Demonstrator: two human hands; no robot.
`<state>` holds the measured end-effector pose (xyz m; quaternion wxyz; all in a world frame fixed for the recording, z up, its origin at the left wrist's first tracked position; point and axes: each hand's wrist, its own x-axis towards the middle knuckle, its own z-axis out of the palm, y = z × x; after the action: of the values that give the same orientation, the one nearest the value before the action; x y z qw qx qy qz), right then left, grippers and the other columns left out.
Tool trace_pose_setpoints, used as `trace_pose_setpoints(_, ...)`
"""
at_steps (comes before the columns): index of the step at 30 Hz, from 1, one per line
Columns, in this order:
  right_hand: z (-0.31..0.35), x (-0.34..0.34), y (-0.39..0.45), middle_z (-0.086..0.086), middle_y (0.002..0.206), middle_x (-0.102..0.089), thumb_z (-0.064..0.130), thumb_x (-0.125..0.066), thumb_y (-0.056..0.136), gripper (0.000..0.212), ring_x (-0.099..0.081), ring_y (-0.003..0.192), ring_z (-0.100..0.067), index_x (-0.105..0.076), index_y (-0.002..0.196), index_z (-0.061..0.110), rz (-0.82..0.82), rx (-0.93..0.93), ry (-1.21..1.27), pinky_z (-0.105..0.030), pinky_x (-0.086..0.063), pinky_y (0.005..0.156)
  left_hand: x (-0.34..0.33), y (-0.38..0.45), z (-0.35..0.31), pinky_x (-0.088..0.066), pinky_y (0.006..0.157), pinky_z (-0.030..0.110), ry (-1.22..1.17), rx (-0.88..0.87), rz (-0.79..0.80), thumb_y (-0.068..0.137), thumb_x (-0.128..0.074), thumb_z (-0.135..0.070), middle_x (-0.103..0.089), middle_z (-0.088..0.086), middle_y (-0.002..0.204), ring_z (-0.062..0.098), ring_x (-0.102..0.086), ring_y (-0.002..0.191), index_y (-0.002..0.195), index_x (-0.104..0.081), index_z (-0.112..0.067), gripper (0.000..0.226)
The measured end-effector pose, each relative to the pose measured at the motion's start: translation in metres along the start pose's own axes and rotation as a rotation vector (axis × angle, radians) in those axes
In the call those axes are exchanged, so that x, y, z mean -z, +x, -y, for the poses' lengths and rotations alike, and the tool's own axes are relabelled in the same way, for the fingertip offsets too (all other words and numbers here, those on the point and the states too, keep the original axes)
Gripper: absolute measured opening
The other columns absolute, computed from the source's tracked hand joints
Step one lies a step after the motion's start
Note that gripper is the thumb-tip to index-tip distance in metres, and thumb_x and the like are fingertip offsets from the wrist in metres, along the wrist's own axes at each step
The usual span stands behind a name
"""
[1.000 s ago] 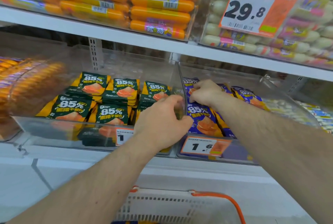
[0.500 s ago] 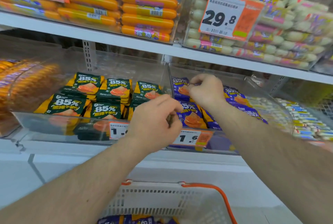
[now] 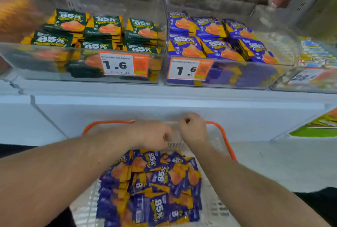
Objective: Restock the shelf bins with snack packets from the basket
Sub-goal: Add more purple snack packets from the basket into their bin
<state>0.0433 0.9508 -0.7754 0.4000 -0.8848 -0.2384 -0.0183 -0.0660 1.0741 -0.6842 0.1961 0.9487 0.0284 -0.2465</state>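
White shelf edge across mid-frame, bare white panel below. On it, two clear bins side by side, walls touching: left bin stacked with green packets, right bin holding purple packets with open room above. Underneath, white basket with orange handle, heaped with purple snack packets. Above the far rim, left hand and right hand, both clenched, empty, close together.
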Motion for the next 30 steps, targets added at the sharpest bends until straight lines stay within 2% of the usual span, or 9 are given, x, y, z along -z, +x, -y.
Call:
trace_pose_setpoints(2, -0.035, -0.017, -0.027, -0.011, 0.054, -0.045, 0.015, -0.053, 0.085, 0.027, -0.035, 0.050, -0.017, -0.056, 0.058, 0.015, 0.244, -0.253, -0.051, -0.039, -0.029, 0.053, -0.004, 0.001, 0.002, -0.051, 0.079, 0.037, 0.061, 0.000, 0.080, 0.093, -0.050, -0.024, -0.066, 0.003, 0.101, 0.023, -0.063, 0.093, 0.102, -0.065, -0.019, 0.019)
trace_pose_setpoints(4, -0.058, -0.029, -0.052, -0.002, 0.051, -0.042, 0.015, -0.057, 0.081, 0.028, -0.037, 0.049, -0.018, -0.046, 0.056, 0.021, 0.457, -0.418, -0.074, -0.037, -0.031, 0.051, -0.006, 0.002, 0.004, -0.054, 0.086, 0.040, 0.100, 0.018, 0.142, 0.095, -0.048, -0.025, -0.066, 0.000, 0.111, 0.021, -0.063, 0.098, 0.115, -0.065, -0.024, 0.026)
trace_pose_setpoints(7, -0.075, -0.045, -0.076, -0.003, 0.080, -0.062, 0.021, -0.059, 0.081, 0.002, -0.057, 0.069, -0.019, -0.059, 0.080, 0.019, 0.716, -0.400, -0.334, -0.036, -0.049, 0.058, -0.007, 0.006, 0.008, -0.054, 0.088, 0.038, 0.136, 0.042, 0.159, 0.096, -0.048, -0.030, -0.064, -0.006, 0.115, 0.016, -0.061, 0.098, 0.122, -0.061, -0.032, 0.029)
trace_pose_setpoints(9, -0.086, -0.056, -0.084, -0.003, 0.103, -0.062, 0.028, -0.058, 0.085, 0.020, -0.060, 0.088, -0.021, -0.061, 0.103, 0.019, 0.796, -0.313, -0.447, -0.041, -0.055, 0.077, -0.008, 0.009, 0.010, -0.054, 0.089, 0.037, 0.114, 0.052, 0.172, 0.096, -0.049, -0.031, -0.063, -0.008, 0.116, 0.015, -0.061, 0.098, 0.123, -0.060, -0.035, 0.030)
trace_pose_setpoints(14, -0.110, -0.073, -0.101, -0.006, 0.148, -0.039, 0.054, -0.064, 0.084, 0.080, -0.038, 0.136, -0.031, -0.027, 0.149, 0.024, 0.913, -0.181, -0.650, -0.047, -0.031, 0.113, -0.011, 0.019, 0.011, -0.053, 0.091, 0.032, 0.004, 0.089, 0.192, 0.096, -0.051, -0.027, -0.060, -0.008, 0.125, 0.013, -0.060, 0.100, 0.128, -0.059, -0.031, 0.033)
trace_pose_setpoints(20, -0.115, -0.077, -0.112, -0.005, 0.135, -0.050, 0.046, -0.053, 0.095, 0.050, -0.046, 0.127, -0.026, -0.040, 0.138, 0.023, 0.738, -0.257, -0.660, -0.039, -0.039, 0.103, -0.013, 0.028, 0.010, -0.046, 0.096, 0.027, -0.064, 0.103, 0.233, 0.098, -0.050, -0.025, -0.057, -0.004, 0.134, 0.014, -0.057, 0.112, 0.131, -0.057, -0.025, 0.034)
trace_pose_setpoints(25, -0.118, -0.067, -0.105, 0.000, 0.100, -0.064, 0.044, -0.052, 0.094, 0.030, -0.063, 0.096, -0.020, -0.055, 0.115, 0.023, 0.854, -0.526, -0.430, -0.033, -0.051, 0.079, -0.009, 0.026, 0.014, -0.042, 0.086, 0.024, -0.072, 0.102, 0.181, 0.097, -0.051, -0.029, -0.056, -0.005, 0.133, 0.010, -0.049, 0.101, 0.128, -0.058, -0.027, 0.031)
trace_pose_setpoints(28, -0.108, -0.050, -0.089, 0.000, 0.079, -0.050, 0.026, -0.053, 0.093, 0.014, -0.048, 0.066, -0.012, -0.046, 0.084, 0.017, 0.952, -0.529, -0.335, -0.030, -0.042, 0.065, -0.006, 0.018, 0.016, -0.047, 0.092, 0.029, -0.076, 0.105, 0.149, 0.096, -0.051, -0.029, -0.057, -0.004, 0.131, 0.012, -0.053, 0.104, 0.126, -0.059, -0.027, 0.031)
trace_pose_setpoints(30, -0.086, -0.030, -0.072, 0.000, 0.074, -0.051, 0.024, -0.058, 0.091, 0.013, -0.046, 0.061, -0.012, -0.052, 0.085, 0.014, 1.012, -0.492, -0.357, -0.029, -0.047, 0.061, -0.002, 0.011, 0.019, -0.049, 0.096, 0.032, -0.054, 0.120, 0.129, 0.096, -0.050, -0.028, -0.059, -0.004, 0.128, 0.014, -0.056, 0.109, 0.126, -0.060, -0.024, 0.031)
